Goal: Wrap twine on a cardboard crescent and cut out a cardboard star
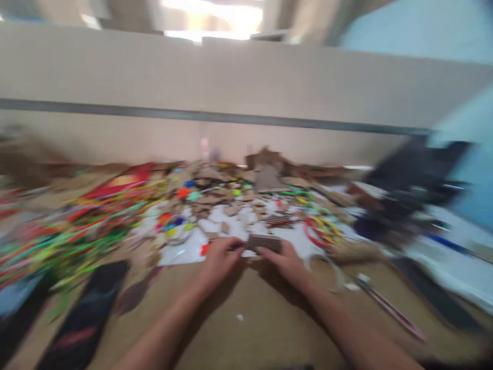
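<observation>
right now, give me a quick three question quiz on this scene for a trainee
1. True or false: the left hand and the right hand both touch the corrugated cardboard piece.
2. Pick one: the colourful strips lie mostly on the person's A) left B) right C) lap.
3. Fill in: just beyond the hands, under the scraps, lies a ___ sheet.

Key: 1 true; 2 A; 3 white.
</observation>
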Tool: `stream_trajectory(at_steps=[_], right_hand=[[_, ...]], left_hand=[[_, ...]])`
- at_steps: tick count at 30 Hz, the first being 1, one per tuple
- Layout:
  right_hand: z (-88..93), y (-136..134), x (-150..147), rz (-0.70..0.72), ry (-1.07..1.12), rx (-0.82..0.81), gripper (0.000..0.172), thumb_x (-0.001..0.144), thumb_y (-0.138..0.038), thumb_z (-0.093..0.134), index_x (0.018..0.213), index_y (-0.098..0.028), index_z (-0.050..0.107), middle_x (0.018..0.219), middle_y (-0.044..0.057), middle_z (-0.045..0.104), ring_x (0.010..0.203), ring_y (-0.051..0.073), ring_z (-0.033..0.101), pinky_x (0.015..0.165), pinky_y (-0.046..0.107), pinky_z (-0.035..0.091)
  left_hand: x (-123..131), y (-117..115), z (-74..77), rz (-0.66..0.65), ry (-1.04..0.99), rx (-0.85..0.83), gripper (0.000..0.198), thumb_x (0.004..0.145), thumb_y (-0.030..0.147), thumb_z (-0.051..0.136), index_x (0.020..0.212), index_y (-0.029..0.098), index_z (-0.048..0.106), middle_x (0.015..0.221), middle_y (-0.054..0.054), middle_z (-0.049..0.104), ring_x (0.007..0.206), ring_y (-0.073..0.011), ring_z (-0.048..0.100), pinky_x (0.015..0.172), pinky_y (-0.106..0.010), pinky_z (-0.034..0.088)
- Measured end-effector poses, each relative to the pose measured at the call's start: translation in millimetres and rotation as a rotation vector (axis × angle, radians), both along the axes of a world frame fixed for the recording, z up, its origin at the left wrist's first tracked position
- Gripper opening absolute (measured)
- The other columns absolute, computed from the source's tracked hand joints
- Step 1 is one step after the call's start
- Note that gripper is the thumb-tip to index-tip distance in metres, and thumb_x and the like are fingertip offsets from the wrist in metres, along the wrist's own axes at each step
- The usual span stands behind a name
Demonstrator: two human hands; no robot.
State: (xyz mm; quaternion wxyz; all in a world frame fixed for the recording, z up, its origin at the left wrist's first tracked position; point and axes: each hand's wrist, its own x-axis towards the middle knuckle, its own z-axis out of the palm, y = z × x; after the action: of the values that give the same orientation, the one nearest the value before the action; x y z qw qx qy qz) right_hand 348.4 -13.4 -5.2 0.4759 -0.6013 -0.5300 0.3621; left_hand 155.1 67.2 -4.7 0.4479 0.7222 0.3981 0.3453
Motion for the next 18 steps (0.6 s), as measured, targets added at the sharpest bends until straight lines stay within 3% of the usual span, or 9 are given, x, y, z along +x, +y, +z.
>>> stream_trajectory(at_steps=[2, 5, 6, 8, 12, 14, 18], right_hand=[[6.1, 11, 1, 0.042, 0.151, 0.073, 0.029, 0.086, -0.043, 0.070, 0.105, -0.023, 0.078, 0.101, 0.002, 0.081, 0.093, 0.027, 0.073, 0.094, 0.046, 0.057], [8.3, 19, 9, -0.044, 0.164, 0.146, 0.027, 0.091, -0.047, 0.061, 0.104, -0.027, 0.075, 0.094, -0.003, 0.077, 0.089, 0.023, 0.071, 0.086, 0.039, 0.060], [8.6, 18, 9, -0.039, 0.171, 0.163, 0.028, 0.093, -0.048, 0.058, 0.107, -0.028, 0.074, 0.096, -0.003, 0.076, 0.091, 0.022, 0.070, 0.084, 0.037, 0.060], [9.5, 13, 6, -0.018, 0.166, 0.202, 0.028, 0.095, -0.046, 0.056, 0.111, -0.029, 0.071, 0.104, -0.002, 0.073, 0.093, 0.022, 0.068, 0.084, 0.036, 0.059], [8.6, 4, -4, 0.094, -0.005, 0.250, 0.024, 0.098, -0.042, 0.059, 0.120, -0.036, 0.066, 0.125, -0.007, 0.068, 0.122, 0.022, 0.060, 0.112, 0.039, 0.047], [5.5, 4, -6, 0.142, -0.074, 0.236, 0.032, 0.099, -0.044, 0.059, 0.130, -0.038, 0.061, 0.131, -0.006, 0.065, 0.127, 0.021, 0.057, 0.115, 0.038, 0.044], [4.7, 11, 6, 0.208, -0.266, 0.200, 0.063, 0.085, -0.048, 0.080, 0.139, -0.023, 0.059, 0.135, 0.009, 0.063, 0.122, 0.027, 0.062, 0.109, 0.040, 0.048]], left_hand=[[5, 10, 3.3, 0.116, -0.264, -0.364, 0.029, 0.063, 0.032, 0.090, 0.088, 0.025, 0.077, 0.083, -0.006, 0.077, 0.080, -0.0296, 0.074, 0.068, -0.035, 0.058], [15, 17, 11.3, 0.041, -0.301, -0.499, 0.059, 0.063, 0.042, 0.091, 0.116, 0.029, 0.068, 0.095, -0.006, 0.078, 0.076, -0.0282, 0.076, 0.058, -0.034, 0.060], [17, 14, 14.0, 0.050, -0.304, -0.609, 0.065, 0.057, 0.040, 0.094, 0.116, 0.030, 0.068, 0.098, -0.006, 0.079, 0.079, -0.0304, 0.077, 0.059, -0.037, 0.062], [19, 6, 16.8, 0.061, -0.331, -0.691, 0.066, 0.056, 0.039, 0.095, 0.116, 0.030, 0.070, 0.103, -0.006, 0.080, 0.083, -0.0310, 0.078, 0.060, -0.037, 0.064], [22, -5, 12.2, 0.029, -0.356, -0.762, 0.051, 0.063, 0.036, 0.091, 0.110, 0.029, 0.074, 0.099, -0.004, 0.081, 0.085, -0.0314, 0.078, 0.066, -0.039, 0.066], [24, -5, 11.3, 0.022, -0.383, -0.784, 0.045, 0.065, 0.035, 0.090, 0.106, 0.028, 0.073, 0.097, -0.004, 0.081, 0.086, -0.0307, 0.077, 0.069, -0.039, 0.066], [22, -5, 24.4, 0.073, -0.434, -0.753, 0.036, 0.067, 0.033, 0.086, 0.099, 0.028, 0.069, 0.091, -0.003, 0.079, 0.075, -0.0255, 0.075, 0.063, -0.036, 0.063]])
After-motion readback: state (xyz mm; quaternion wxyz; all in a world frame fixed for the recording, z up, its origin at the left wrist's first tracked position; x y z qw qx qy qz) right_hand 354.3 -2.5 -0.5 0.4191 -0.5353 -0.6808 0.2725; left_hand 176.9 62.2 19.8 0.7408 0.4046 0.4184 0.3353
